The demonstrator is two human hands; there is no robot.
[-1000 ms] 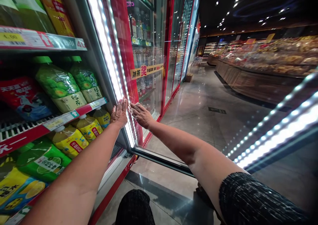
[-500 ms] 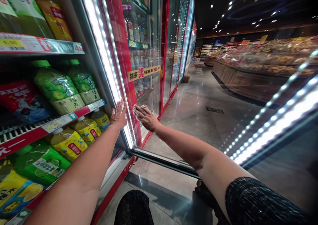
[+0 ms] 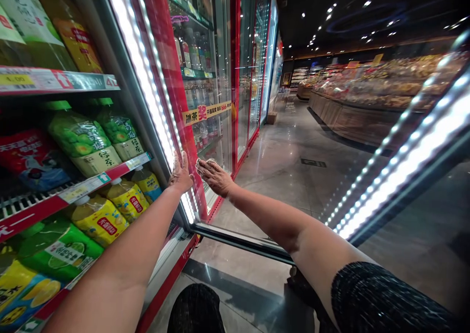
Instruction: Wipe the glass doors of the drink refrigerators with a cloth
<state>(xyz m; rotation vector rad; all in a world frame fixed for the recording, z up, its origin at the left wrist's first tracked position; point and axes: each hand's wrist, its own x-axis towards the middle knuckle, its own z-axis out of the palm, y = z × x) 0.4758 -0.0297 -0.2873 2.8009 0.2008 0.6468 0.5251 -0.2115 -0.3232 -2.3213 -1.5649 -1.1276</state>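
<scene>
The glass cooler door [image 3: 271, 201] stands swung open in front of me, with a dark frame along its bottom. My right hand [image 3: 216, 178] lies nearly flat against the glass, pressing a pale, crumpled cloth [image 3: 199, 164] under its fingers. Just left of it, my left hand [image 3: 179, 175] has its fingers spread and rests at the bright LED strip [image 3: 157, 112] on the hinge side. Nothing shows in the left hand; whether its palm touches the strip or the frame, I cannot tell.
Cooler shelves [image 3: 110, 178] with bottled drinks are close on my left. Beyond the glass is a red-framed cooler [image 3: 235, 78] with a yellow promotional strip [image 3: 207, 112]. A wood-sided display [image 3: 348, 112] of packaged goods stands across the floor. My knee [image 3: 196, 308] is below.
My left hand has shifted slightly right, and its fingers have spread and turned upward. The right hand with the cloth has moved very little. The view has turned slightly.
</scene>
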